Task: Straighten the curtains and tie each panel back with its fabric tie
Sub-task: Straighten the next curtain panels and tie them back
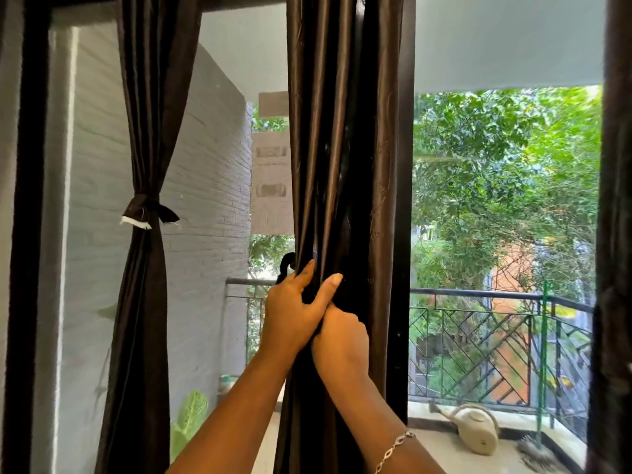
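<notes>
- Both forearms reach up from bottom centre; right wrist wears a bracelet point(393, 449).
- Left hand point(294, 313) wraps the gathered middle panel point(342, 148) from the left, fingers curled into the folds, thumb out across the front: gripping fabric.
- Right hand point(342, 340) sits just below and right of it, touching it, closed on the same bunch.
- Middle panel hangs centre frame, against a dark door frame point(403, 200), pinched at hand height, no tie visible on it.
- Left panel point(150, 97) already cinched with its tie point(147, 212), knotted, frayed white edge showing.
- Third panel point(615, 234) at right edge, hanging loose.
- Outside: white brick wall point(205, 200), railing point(496, 336), watering can point(475, 427) on balcony floor, trees beyond.
</notes>
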